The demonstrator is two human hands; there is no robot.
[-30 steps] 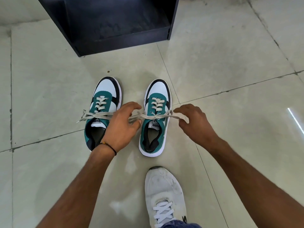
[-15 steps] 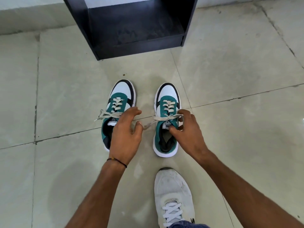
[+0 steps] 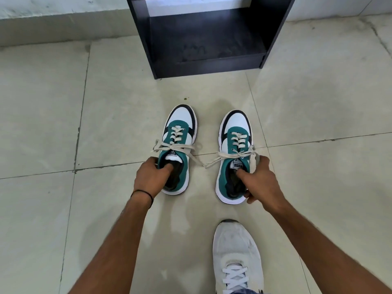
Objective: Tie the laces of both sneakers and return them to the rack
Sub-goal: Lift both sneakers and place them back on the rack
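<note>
Two green, white and black sneakers stand side by side on the tiled floor, toes pointing toward the rack. The left sneaker (image 3: 180, 132) has its cream laces tied in a bow across the tongue. My left hand (image 3: 151, 177) grips its collar, fingers inside the opening. The right sneaker (image 3: 236, 134) also carries a tied bow, one lace end trailing left onto the floor. My right hand (image 3: 257, 179) grips its collar, thumb inside and fingers around the outer side. The black rack (image 3: 207, 39) stands just beyond the shoes, its bottom shelf bare.
My own foot in a white sneaker (image 3: 237, 255) rests on the floor at the bottom, just behind the right green shoe. A pale wall base (image 3: 63, 20) runs along the far left. Grout lines cross the floor tiles.
Both hands let go of the right sneaker's laces and moved onto the shoe collars, one hand per shoe. The camera view has tilted up, showing more of the rack.
</note>
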